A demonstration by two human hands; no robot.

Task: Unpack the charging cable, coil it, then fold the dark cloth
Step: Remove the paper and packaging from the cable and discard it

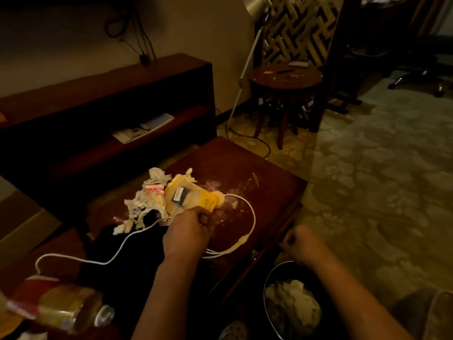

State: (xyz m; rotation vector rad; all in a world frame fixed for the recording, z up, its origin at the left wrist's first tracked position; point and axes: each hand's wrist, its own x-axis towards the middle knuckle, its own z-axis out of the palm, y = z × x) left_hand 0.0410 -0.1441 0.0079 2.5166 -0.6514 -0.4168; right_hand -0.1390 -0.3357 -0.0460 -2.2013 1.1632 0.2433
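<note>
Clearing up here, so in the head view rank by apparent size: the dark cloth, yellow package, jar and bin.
1. dark cloth
2. bin and jar, about alike; both near the camera, so unranked
3. yellow package

Dim, warm-lit room as I see it. Landmark: the floor lamp [254, 7], leaning by a beige wall [73, 33]. Left of the lamp, a long dark wooden shelf unit [122, 77] holding books [144, 127]. Right of it, a round wooden side table [285, 78] before a lattice screen [299, 28]. In front, glossy pale patterned floor [380, 168].
</note>
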